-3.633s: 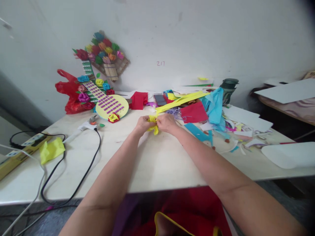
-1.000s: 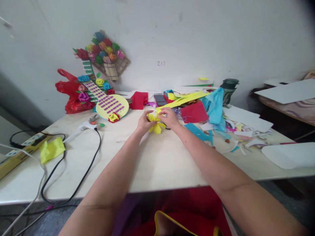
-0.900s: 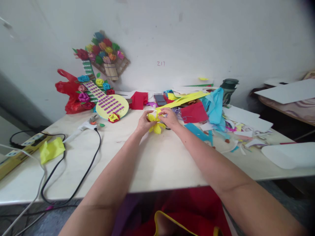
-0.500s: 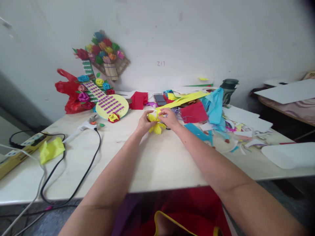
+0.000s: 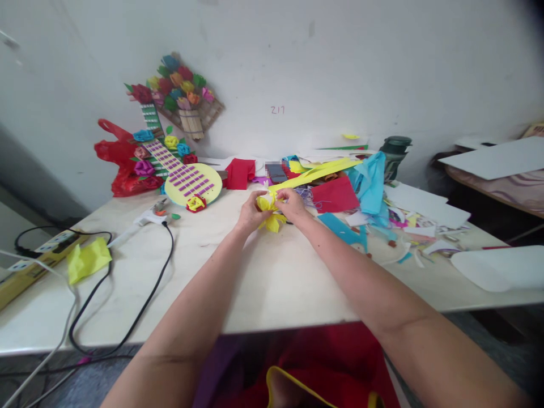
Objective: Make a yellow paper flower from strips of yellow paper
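A yellow paper flower (image 5: 272, 221) with spread petals is held a little above the table, in the middle of the view. My left hand (image 5: 251, 212) grips it from the left, thumb and fingers closed on the petals. From the right, my right hand (image 5: 291, 205) pinches the upper edge of the same flower with thumb and forefinger. A small white patch shows at the flower's top between the hands. Just behind, a long yellow paper strip (image 5: 317, 173) slants up to the right. The undersides of both hands' fingers are partly hidden.
Left stand a guitar-shaped craft (image 5: 193, 184), a glue gun (image 5: 151, 216) with a black cable (image 5: 164, 266), and a yellow power strip (image 5: 42, 266). Right lie red paper (image 5: 335, 195), blue paper (image 5: 369, 181), scraps and a white tray (image 5: 501, 269). A dark bottle (image 5: 395, 156) stands behind.
My right hand's fingers have shifted slightly to the right and down along the flower's edge. My left hand stays nearly in place on the flower.
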`<state>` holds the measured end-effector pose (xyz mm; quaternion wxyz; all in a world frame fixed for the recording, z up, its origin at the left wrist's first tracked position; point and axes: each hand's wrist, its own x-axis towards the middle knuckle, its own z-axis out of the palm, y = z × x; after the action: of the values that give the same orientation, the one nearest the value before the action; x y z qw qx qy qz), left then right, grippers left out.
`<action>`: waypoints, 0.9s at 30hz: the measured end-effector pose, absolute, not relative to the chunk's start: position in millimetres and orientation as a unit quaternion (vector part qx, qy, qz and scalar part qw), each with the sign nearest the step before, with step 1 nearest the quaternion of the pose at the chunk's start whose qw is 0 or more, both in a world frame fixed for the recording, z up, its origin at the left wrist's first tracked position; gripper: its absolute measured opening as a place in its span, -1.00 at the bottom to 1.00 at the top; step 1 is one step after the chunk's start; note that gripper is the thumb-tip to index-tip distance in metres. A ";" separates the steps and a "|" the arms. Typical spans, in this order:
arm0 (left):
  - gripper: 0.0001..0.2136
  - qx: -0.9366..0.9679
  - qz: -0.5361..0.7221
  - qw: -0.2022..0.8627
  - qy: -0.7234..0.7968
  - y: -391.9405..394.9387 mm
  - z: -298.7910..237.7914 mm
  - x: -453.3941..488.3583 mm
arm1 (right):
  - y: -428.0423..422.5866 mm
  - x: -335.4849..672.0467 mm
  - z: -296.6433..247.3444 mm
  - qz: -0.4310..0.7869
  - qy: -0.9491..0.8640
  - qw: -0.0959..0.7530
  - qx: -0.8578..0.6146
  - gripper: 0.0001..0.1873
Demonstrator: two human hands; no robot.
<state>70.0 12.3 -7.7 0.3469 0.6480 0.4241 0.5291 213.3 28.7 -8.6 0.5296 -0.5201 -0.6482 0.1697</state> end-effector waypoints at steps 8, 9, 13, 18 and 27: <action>-0.48 0.668 0.518 0.310 0.435 12.9 -9.7 70.6 | 29.7 214.9 -9.3 0.164 -0.654 0.501 -0.543 -0.90; -0.48 0.670 0.517 0.303 0.437 13.0 -9.7 70.6 | 29.4 215.1 -8.9 0.164 -0.655 0.497 -0.545 -0.90; -0.49 0.672 0.525 0.285 0.437 14.6 -10.3 69.6 | 27.2 216.2 -5.4 0.177 -0.666 0.489 -0.535 -0.90; -0.48 0.675 0.528 0.274 0.436 16.2 -12.0 68.3 | 24.1 217.1 -0.4 0.213 -0.670 0.495 -0.511 -0.87; -0.48 0.684 0.522 0.259 0.439 15.8 -11.3 68.9 | 25.3 216.6 -3.4 0.243 -0.657 0.522 -0.488 -0.90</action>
<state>68.9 15.8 -11.3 0.2591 0.6838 0.4387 0.5224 216.6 25.3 -3.4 0.5218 -0.4875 -0.6566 0.2428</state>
